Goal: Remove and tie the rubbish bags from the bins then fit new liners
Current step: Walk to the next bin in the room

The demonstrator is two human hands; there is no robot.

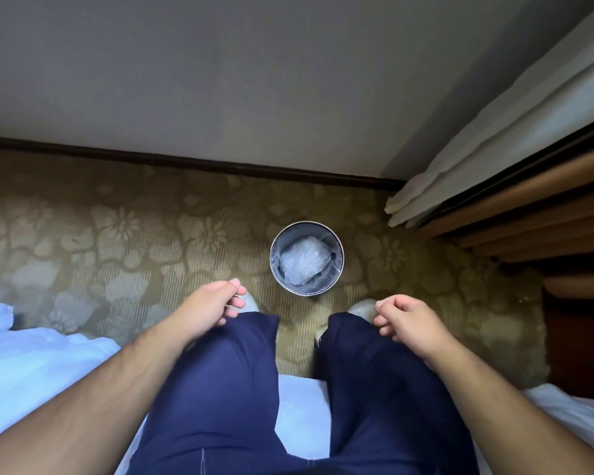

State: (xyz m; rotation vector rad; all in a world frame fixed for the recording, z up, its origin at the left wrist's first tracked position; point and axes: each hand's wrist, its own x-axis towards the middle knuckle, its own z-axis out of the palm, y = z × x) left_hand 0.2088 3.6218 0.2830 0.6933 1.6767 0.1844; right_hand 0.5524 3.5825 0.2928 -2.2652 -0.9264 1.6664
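Metal bin [272, 257], crumpled plastic [305, 259] inside, patterned carpet [117, 234].

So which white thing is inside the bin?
The crumpled white bag, lying in the round bin on the carpet. The white bedsheet is beside the person, and the pale curtain hangs at the right.

Bin [277, 269] contents unclear, shoes [362, 308] half behind trousers [220, 371], bedding [31, 365] cut off left
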